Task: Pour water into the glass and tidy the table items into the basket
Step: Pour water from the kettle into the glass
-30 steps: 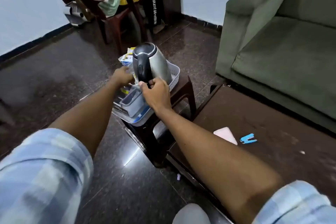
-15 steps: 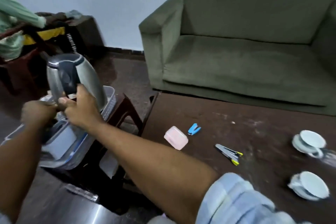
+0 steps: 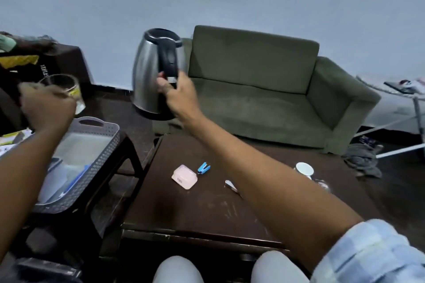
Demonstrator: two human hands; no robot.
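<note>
My right hand (image 3: 178,96) grips the black handle of a steel kettle (image 3: 148,76), held upright in the air above the far left corner of the dark table (image 3: 207,209). My left hand (image 3: 47,110) holds a clear glass (image 3: 63,88) in the air above the grey basket (image 3: 92,156), which sits on a small stool to the left. On the table lie a pink case (image 3: 184,176), a blue clip (image 3: 203,167), a small metal tool (image 3: 231,185) partly behind my forearm, and a white cup (image 3: 304,169).
A green sofa (image 3: 264,99) stands behind the table. A second clear glass (image 3: 323,185) sits near the white cup. A pile of cloth (image 3: 363,161) lies on the floor at the right. A person's arm shows at the far left.
My right hand lifted the kettle out of the basket and carried it right, toward the table. My left hand took the glass and raised it. The camera swung right.
</note>
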